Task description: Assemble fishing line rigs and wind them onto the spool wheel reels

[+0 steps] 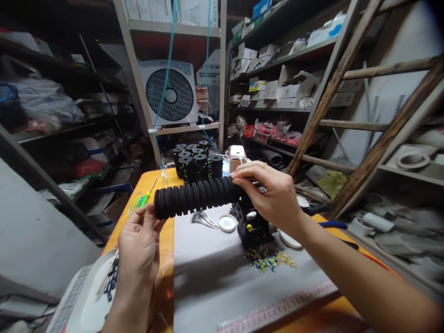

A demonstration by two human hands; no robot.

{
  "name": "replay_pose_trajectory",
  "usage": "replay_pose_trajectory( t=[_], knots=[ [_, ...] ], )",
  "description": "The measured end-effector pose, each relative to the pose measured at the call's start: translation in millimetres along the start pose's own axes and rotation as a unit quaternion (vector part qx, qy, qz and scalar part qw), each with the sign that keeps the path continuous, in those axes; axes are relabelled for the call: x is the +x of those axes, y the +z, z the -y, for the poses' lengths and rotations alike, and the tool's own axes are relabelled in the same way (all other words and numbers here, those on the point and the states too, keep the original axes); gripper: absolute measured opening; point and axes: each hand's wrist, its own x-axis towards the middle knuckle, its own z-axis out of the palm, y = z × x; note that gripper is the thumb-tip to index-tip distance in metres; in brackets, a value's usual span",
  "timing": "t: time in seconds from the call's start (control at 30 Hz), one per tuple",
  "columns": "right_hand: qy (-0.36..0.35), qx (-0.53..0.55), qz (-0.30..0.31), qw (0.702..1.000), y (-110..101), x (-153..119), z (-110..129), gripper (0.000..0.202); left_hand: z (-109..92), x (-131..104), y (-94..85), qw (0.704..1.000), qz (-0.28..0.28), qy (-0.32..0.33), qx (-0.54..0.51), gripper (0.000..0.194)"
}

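Note:
A long row of black foam rings point(196, 196) is held level above the grey mat point(215, 273), pressed together like a ribbed roll. My left hand point(138, 240) pinches its left end with thumb and fingers. My right hand point(268, 194) grips its right end from above. Below the right hand stands a small black device point(253, 229) with a yellow dot. Behind the roll, stacks of black spools point(197, 164) with coloured specks stand upright on the orange table point(145, 182).
A white cap point(227, 223), a bundle of metal pins point(204, 218) and a scatter of small coloured beads point(267, 261) lie on the mat. A white tray point(90, 300) sits at front left. A wooden ladder point(347, 106) leans at right; a box fan point(170, 95) and loaded shelves stand behind.

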Motion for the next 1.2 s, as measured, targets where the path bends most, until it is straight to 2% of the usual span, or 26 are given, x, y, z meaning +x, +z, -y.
replay_pose_trajectory(
  t=[0.3,0.53,0.63,0.7,0.77,0.8,0.87,0.93,1.07,1.2],
  knots=[
    [-0.055,-0.041,0.001,0.998,4,-2,-4,0.009,0,0,-1.3,1.0,-0.006,0.005,-0.002,0.045],
    [-0.065,-0.028,0.021,0.997,2,-1,-8,0.009,2,1,-0.1,1.0,0.001,0.014,-0.001,0.044],
    [-0.045,-0.009,0.036,0.998,-6,-4,-3,0.009,3,1,-0.7,1.0,0.012,0.021,-0.001,0.04],
    [-0.012,-0.022,0.047,0.999,-14,-13,6,0.018,3,1,-1.2,1.0,0.015,0.023,-0.003,0.039],
    [0.019,-0.033,0.096,0.995,-20,-32,18,0.023,2,0,-1.7,1.0,0.016,0.023,-0.003,0.037],
    [0.027,-0.027,0.148,0.988,-23,-44,23,0.018,2,0,-1.9,1.0,0.019,0.023,-0.003,0.037],
    [0.054,-0.03,0.297,0.953,-23,-71,30,0.015,2,0,-2.2,0.999,0.025,0.024,-0.002,0.036],
    [0.094,-0.069,0.363,0.925,-19,-95,31,0.015,2,0,-1.9,0.999,0.03,0.03,-0.004,0.035],
    [0.134,-0.099,0.339,0.926,-10,-126,29,0.016,2,-1,-0.4,0.999,0.034,0.029,-0.007,0.037],
    [0.158,-0.067,0.292,0.941,-10,-134,33,0.021,2,-2,0.7,0.999,0.035,0.022,-0.006,0.036]
  ],
)
